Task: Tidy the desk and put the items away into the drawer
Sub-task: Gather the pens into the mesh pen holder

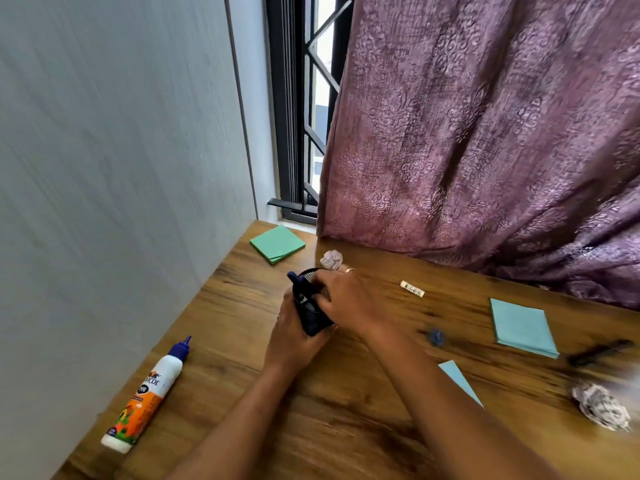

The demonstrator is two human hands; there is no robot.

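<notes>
While both hands met over the middle of the wooden desk point(346, 427), they gripped a black mesh pen holder point(311, 317) between them: the left hand point(294, 337) was wrapped around its lower body from the near side, and the right hand point(346, 299) was clasped over its upper part and rim, a ring point(349, 270) showing on one finger. The holder was tilted, its mouth turned toward the far edge, and a blue pen cap point(294, 277) stuck out of it. Just beyond the holder lay a small crumpled paper ball point(331, 259), and in the desk's far left corner sat a green sticky-note pad point(277, 243). A glue bottle point(147, 396) with a blue nozzle lay on its side near the left edge. Toward the far right lay a small white eraser-like piece point(412, 289), a light blue sticky-note pad point(523, 327), a blurred small blue object point(437, 337) and a dark pen point(601, 351). A loose light blue note point(459, 379) peeked out from beside the right forearm, and a second, larger crumpled paper ball point(601, 410) rested near the right edge. A purple patterned curtain point(485, 133) hung down to the desk's far edge.
</notes>
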